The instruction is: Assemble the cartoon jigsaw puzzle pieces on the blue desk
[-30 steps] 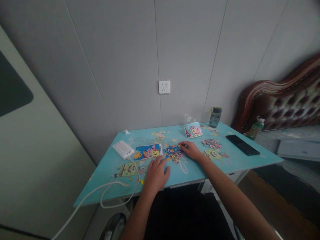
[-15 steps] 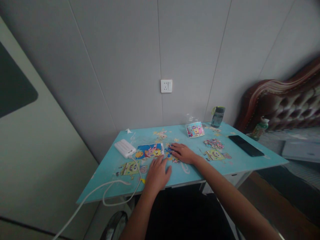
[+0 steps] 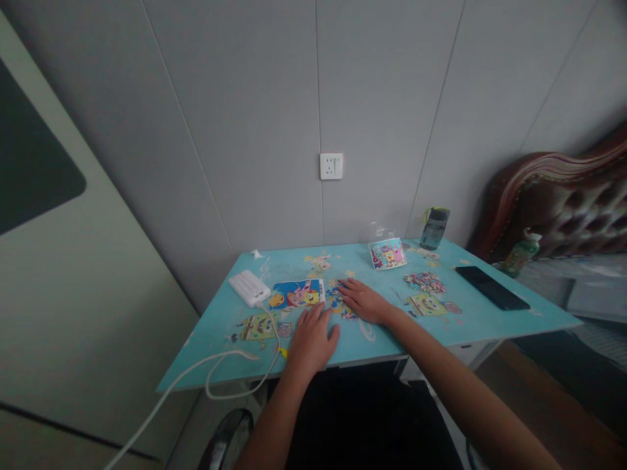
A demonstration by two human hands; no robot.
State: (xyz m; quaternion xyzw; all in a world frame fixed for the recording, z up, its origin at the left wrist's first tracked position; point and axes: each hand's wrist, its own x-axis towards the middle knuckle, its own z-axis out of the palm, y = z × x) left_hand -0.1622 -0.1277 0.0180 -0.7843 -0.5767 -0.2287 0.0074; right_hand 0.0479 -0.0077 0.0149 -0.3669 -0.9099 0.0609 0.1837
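Note:
A colourful cartoon jigsaw picture (image 3: 296, 294) with a white strip at its right edge lies flat on the light blue table (image 3: 343, 343). Just right of it is a small spread of loose jigsaw pieces (image 3: 335, 299). My right hand (image 3: 363, 301) rests palm down at the right side of these pieces, fingers stretched out and touching some of them. My left hand (image 3: 313, 336) lies open near the picture's lower right corner, its fingertips close to the pieces. Whether any piece sits under either hand is hidden.
A white power bank (image 3: 249, 288) with a white cable (image 3: 215, 356) is on the left. Toward the right are a heap of pieces (image 3: 425, 282), a propped cartoon card (image 3: 388, 254), a water bottle (image 3: 434, 228) and a black phone-like slab (image 3: 491, 287).
My right hand's fingers have drawn slightly right, uncovering more of the loose pieces. My left hand stays nearly in place. The whole view has shifted a little.

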